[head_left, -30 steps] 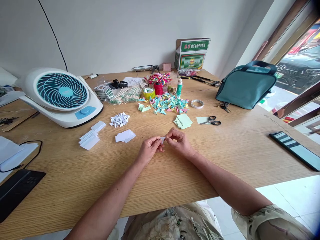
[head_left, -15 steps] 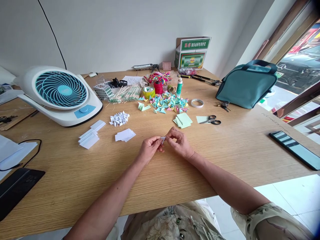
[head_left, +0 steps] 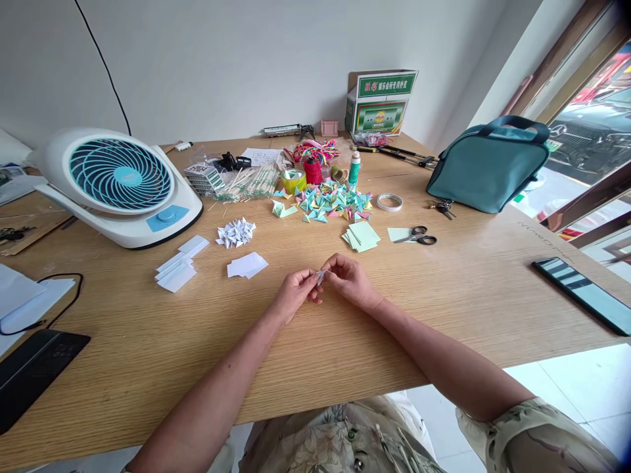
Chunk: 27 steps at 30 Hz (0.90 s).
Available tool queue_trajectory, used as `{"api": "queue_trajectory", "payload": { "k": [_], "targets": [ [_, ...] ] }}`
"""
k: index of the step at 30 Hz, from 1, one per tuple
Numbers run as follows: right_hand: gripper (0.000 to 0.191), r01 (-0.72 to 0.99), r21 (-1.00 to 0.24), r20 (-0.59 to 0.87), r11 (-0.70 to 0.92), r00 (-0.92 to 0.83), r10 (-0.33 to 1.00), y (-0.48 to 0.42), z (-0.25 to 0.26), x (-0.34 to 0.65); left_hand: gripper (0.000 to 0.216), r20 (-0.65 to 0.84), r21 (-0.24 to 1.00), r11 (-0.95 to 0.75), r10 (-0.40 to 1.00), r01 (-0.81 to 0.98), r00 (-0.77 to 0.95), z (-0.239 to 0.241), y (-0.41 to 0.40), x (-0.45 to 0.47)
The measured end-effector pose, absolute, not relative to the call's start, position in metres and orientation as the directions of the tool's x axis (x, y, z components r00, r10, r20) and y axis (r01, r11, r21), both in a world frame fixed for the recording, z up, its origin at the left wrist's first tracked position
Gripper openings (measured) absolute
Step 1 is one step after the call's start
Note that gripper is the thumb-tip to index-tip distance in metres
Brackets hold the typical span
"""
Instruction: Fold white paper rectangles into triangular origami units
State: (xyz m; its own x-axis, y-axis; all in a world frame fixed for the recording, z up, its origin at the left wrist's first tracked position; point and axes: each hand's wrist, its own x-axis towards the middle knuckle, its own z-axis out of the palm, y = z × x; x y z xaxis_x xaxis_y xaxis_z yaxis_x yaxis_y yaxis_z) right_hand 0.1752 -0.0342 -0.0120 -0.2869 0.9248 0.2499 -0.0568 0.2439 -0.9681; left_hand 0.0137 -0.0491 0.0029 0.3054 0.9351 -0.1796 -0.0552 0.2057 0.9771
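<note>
My left hand [head_left: 294, 293] and my right hand [head_left: 351, 281] meet just above the wooden table [head_left: 148, 355], both pinching one small folded white paper piece [head_left: 321, 275] between their fingertips. A small stack of white paper slips [head_left: 247, 266] lies just to the left of my hands, with a pile of folded white pieces [head_left: 236, 234] behind it. Green paper squares [head_left: 361, 237] sit beyond my right hand, and a heap of coloured folded pieces [head_left: 332, 202] lies farther back.
A white and blue fan [head_left: 121, 185] stands at the back left. Scissors [head_left: 417, 236], a tape roll [head_left: 389, 202] and a teal bag [head_left: 488, 167] are at the right, a phone [head_left: 582, 294] near the right edge. More white slips [head_left: 180, 264] lie left; a dark device [head_left: 34, 371] at the near left.
Both hands stay together on the white paper piece, with only slight finger movement. The view has shifted slightly.
</note>
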Motion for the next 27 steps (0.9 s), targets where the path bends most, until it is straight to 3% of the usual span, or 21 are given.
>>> {"api": "queue_trajectory", "payload": {
  "k": [6, 13, 21, 27],
  "targets": [
    [0.009, 0.036, -0.952, 0.277, 0.303, -0.311, 0.909, -0.039, -0.008, 0.176, 0.042, -0.243, 0.953, 0.292, 0.896, -0.08, 0.372, 0.003, -0.048, 0.01],
    [0.002, 0.172, -0.925, 0.293, 0.337, -0.241, 0.925, -0.038, -0.008, 0.176, 0.035, -0.204, 0.971, 0.235, 0.917, -0.051, 0.343, 0.001, -0.047, 0.009],
    [0.015, -0.151, -0.985, 0.093, 0.087, -0.033, 0.995, -0.031, -0.017, 0.167, 0.039, -0.072, 0.976, 0.121, 0.964, -0.18, 0.255, 0.005, -0.051, 0.016],
    [0.028, -0.149, -0.987, 0.066, 0.061, -0.031, 0.997, -0.04, -0.014, 0.16, 0.033, 0.047, 0.996, -0.037, 0.991, -0.079, 0.128, 0.001, -0.051, 0.018]
  ]
}}
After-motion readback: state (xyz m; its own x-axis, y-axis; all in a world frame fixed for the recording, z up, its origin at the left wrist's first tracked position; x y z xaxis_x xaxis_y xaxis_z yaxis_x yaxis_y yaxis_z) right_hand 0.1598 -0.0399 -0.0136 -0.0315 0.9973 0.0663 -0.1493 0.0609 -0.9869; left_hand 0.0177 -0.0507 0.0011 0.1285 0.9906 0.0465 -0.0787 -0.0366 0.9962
